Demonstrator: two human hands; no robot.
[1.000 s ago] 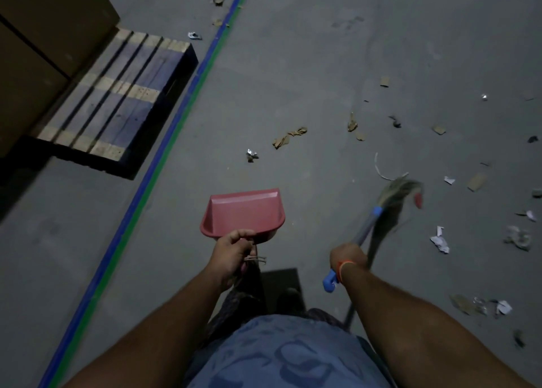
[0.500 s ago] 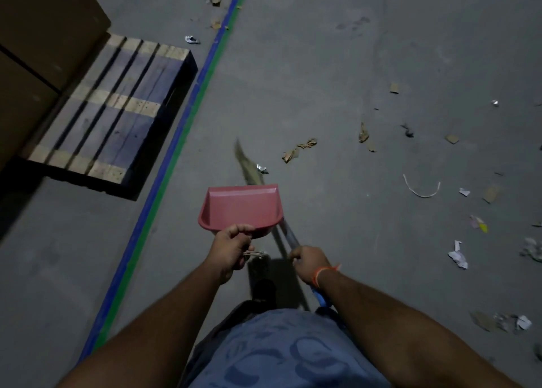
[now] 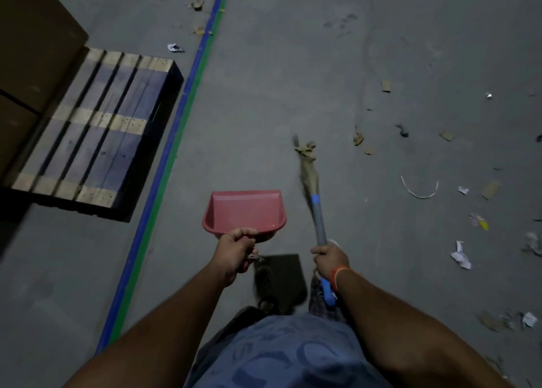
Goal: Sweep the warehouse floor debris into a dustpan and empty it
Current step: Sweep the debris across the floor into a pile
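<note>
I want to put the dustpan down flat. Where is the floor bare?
Bare floor runs between the stripe and the broom, ahead of the dustpan. Right of the broom it is crowded with paper scraps and cardboard bits.

A red plastic dustpan [image 3: 245,213], empty, is held level above the floor. At its 3 o'clock a broom [image 3: 315,208] with grey-and-blue handle points to 12 o'clock, bristles touching brown scraps [image 3: 305,148]. Paper and cardboard debris [image 3: 461,255] scatters further toward 3 o'clock.
</note>
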